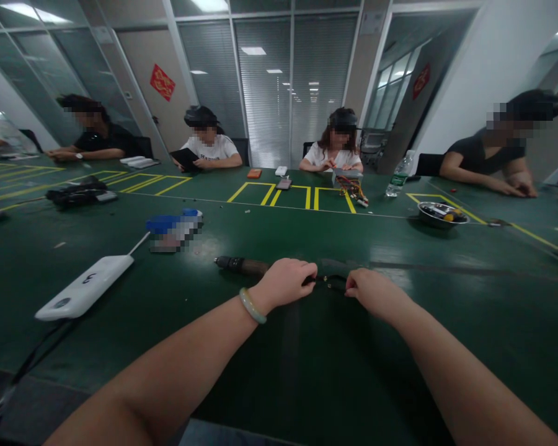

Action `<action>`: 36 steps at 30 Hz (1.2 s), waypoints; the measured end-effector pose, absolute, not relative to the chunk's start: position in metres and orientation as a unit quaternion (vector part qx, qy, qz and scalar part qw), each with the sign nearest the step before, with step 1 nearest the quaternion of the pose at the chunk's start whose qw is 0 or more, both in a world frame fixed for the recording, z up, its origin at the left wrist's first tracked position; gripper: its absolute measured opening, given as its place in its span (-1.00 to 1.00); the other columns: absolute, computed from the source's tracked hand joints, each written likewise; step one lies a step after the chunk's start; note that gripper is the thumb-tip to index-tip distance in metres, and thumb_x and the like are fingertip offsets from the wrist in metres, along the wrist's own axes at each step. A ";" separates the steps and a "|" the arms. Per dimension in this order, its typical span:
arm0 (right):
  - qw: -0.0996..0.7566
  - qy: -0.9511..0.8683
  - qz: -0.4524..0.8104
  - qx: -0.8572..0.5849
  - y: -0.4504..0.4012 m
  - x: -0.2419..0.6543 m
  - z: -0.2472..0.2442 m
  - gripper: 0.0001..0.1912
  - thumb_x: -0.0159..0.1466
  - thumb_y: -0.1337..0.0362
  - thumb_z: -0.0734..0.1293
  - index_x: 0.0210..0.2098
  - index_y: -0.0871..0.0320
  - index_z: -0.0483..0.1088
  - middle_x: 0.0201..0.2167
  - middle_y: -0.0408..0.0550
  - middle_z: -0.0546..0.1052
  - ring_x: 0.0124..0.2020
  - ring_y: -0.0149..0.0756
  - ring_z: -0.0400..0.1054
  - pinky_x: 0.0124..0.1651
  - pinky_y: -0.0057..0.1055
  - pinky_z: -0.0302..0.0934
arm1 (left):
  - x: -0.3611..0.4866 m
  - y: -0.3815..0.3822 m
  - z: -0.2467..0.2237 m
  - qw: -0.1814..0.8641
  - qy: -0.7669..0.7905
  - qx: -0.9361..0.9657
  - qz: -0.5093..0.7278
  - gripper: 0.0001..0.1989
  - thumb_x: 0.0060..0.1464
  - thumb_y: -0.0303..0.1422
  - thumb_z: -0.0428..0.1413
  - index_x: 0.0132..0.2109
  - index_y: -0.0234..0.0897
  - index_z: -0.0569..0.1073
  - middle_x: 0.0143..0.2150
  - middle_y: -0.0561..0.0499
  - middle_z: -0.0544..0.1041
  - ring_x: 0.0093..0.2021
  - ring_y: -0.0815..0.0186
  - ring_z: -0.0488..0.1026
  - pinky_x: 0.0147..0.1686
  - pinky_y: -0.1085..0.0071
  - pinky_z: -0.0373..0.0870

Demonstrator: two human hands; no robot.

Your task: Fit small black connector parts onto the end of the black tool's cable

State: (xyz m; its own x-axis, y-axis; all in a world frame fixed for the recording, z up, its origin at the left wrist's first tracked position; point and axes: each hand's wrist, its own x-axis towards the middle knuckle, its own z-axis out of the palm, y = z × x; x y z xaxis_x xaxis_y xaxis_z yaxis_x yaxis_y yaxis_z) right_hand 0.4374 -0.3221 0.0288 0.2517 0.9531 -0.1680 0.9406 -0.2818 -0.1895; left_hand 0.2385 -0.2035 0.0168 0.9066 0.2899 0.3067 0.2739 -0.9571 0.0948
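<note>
My left hand [287, 282], with a pale green bangle on its wrist, is closed with curled fingers on a small dark piece [309, 280] that they mostly hide. To its right, my right hand [376, 292] pinches the end of what looks like a thin black cable [337, 277], which curves between the two hands. Tiny brass-coloured bits [326, 280] show close to the cable; whether they are fixed to it I cannot tell. Behind the left hand a dark pen-shaped electric screwdriver [239, 265] lies on the green table [279, 359], its tip pointing left.
A white power bank [86, 288] with cables lies left, near a blurred phone-like object [177, 232]. Farther off are a black cable bundle [81, 192], a metal bowl [441, 215] of parts and a water bottle [400, 174]. Several people sit across the table.
</note>
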 end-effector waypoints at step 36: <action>0.240 -0.577 0.125 -0.770 -0.316 0.427 0.010 -0.90 0.28 0.31 0.34 -0.23 0.04 0.51 -0.33 -0.21 0.55 -0.29 -0.33 0.42 -0.27 -0.44 0.17 | 0.240 -0.199 0.011 0.052 0.114 0.979 0.162 -0.88 0.15 -0.33 0.08 -0.16 -0.22 0.42 -0.23 0.03 0.51 -0.22 0.29 0.46 -0.19 0.35 0.34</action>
State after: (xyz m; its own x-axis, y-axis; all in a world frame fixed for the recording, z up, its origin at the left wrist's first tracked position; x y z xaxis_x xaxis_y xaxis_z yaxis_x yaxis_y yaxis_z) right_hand 0.4270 -0.3159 0.0102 0.3024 0.9494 0.0851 0.8295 -0.2182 -0.5141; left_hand 0.2401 -0.1991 0.0110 0.9217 0.2395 0.3050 0.2057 -0.9687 0.1389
